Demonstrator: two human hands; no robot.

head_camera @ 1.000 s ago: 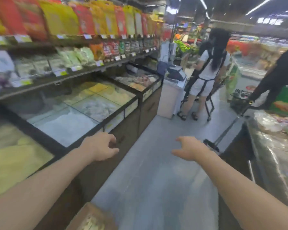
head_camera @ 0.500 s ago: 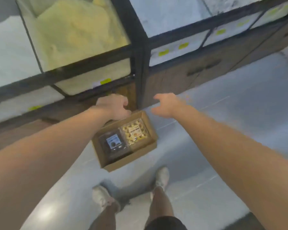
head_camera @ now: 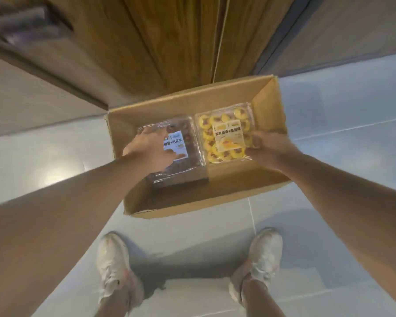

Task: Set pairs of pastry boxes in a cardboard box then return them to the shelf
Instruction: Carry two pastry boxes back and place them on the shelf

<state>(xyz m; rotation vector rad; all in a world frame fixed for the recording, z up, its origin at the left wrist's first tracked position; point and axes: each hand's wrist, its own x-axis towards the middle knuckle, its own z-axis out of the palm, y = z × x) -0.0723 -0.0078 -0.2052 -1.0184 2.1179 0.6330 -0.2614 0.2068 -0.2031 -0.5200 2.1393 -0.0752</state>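
An open cardboard box [head_camera: 215, 191] sits on the floor against the cabinet base. Two clear plastic pastry boxes lie side by side inside it. The dark pastry box [head_camera: 188, 143] is on the left, with my left hand [head_camera: 149, 149] over its near left part, fingers curled round its edge and thumb on its white label. The yellow pastry box [head_camera: 224, 131] is on the right. My right hand [head_camera: 268, 149] grips its right side, thumb on the lid.
A wooden cabinet front [head_camera: 165, 42] rises right behind the cardboard box. Pale floor tiles [head_camera: 55, 161] surround it. My two feet in white shoes [head_camera: 114, 264] stand just in front of the box.
The view dropped from the aisle to the floor and closed in on the cardboard box. Both hands reached down into it and took hold of one pastry box each.
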